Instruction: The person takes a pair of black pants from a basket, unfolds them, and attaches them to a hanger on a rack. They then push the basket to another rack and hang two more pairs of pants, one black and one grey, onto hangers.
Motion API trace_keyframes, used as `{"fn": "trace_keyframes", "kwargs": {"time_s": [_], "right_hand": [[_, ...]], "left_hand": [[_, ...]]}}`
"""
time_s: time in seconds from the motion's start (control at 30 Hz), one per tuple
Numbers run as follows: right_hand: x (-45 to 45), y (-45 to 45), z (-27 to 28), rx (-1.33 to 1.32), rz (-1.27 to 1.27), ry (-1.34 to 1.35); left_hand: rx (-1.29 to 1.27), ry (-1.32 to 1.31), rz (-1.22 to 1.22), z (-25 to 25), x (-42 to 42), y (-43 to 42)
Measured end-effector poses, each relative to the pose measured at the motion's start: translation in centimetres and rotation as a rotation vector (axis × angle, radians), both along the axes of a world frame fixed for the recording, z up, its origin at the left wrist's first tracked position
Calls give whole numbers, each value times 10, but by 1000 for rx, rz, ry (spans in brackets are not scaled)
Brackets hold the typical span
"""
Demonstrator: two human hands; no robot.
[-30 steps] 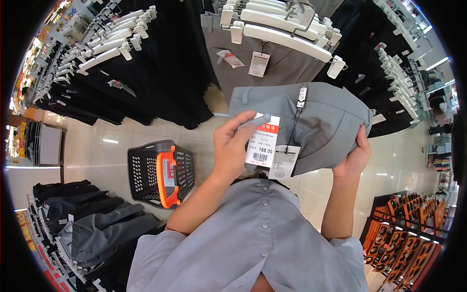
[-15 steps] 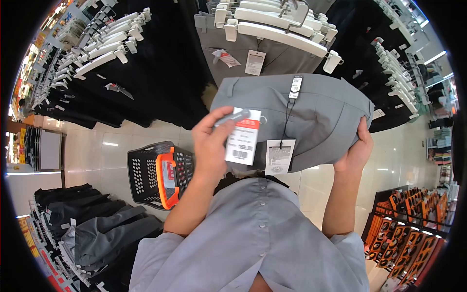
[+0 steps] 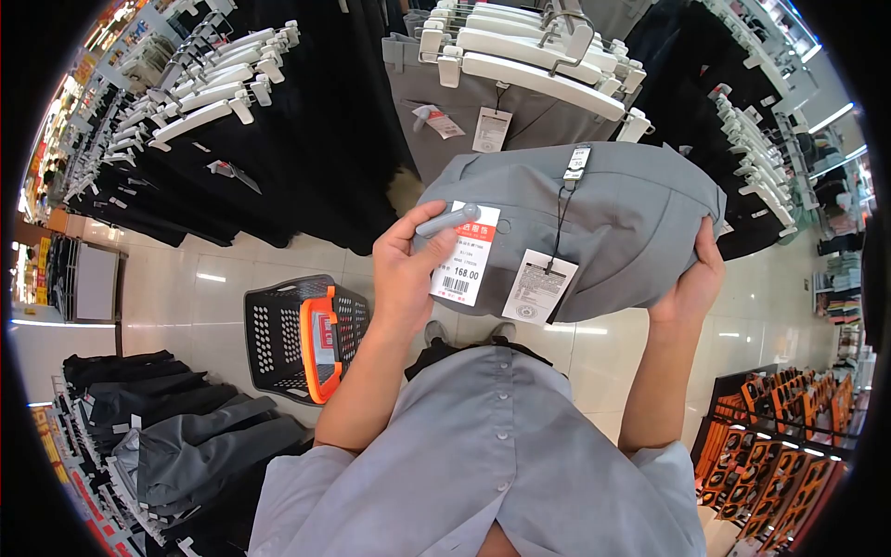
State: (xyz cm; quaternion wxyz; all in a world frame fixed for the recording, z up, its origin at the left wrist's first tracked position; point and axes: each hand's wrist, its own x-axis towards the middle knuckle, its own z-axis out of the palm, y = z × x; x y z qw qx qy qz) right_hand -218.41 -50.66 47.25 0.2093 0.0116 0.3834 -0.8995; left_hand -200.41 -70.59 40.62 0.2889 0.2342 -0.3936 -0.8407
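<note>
Folded grey trousers are stretched between my two hands in front of my chest. My left hand grips their left end, with the thumb by a grey security tag and a white-and-red price tag reading 168.00. At the other end, my right hand is closed round the edge of the fabric; its fingers behind are hidden. A white label hangs on a black cord from the waistband, below a small size tag that seems to read 30.
Grey trousers on white hangers hang straight ahead, with black trousers to their left. A black basket with an orange handle stands on the tiled floor. Dark trousers hang at lower left; orange-packaged goods fill a rack at lower right.
The trousers have shifted slightly to the right with both hands. The price tag has turned and its print is now sharper; the white label has tilted. My shoes now show below.
</note>
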Motion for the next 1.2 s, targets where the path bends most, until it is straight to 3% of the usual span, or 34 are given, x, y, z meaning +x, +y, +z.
{"fn": "trace_keyframes", "kwargs": {"time_s": [0.2, 0.63, 0.73, 0.87, 0.97, 1.13, 1.2], "right_hand": [[-5, -2, -2, -14, -6, -4], [-5, -13, 6, 14, -55, 23], [-2, -19, 21, 14, -34, 63], [6, -28, 36, -1, 33, 115], [14, -35, 44, 17, 38, 153], [16, -39, 47, -20, 130, 253], [16, -39, 48, -15, 168, 294]], "left_hand": [[62, 151, -134, 1, 1, 9], [-32, -22, -14, -9, 0, 1], [-124, -30, -78, -30, 2, -12], [-446, -200, -144, -41, 1, -11], [-683, -323, -36, -49, -4, 0], [-1056, -290, 81, -22, -9, 22], [-1055, -275, 56, -19, -18, 28]]}}
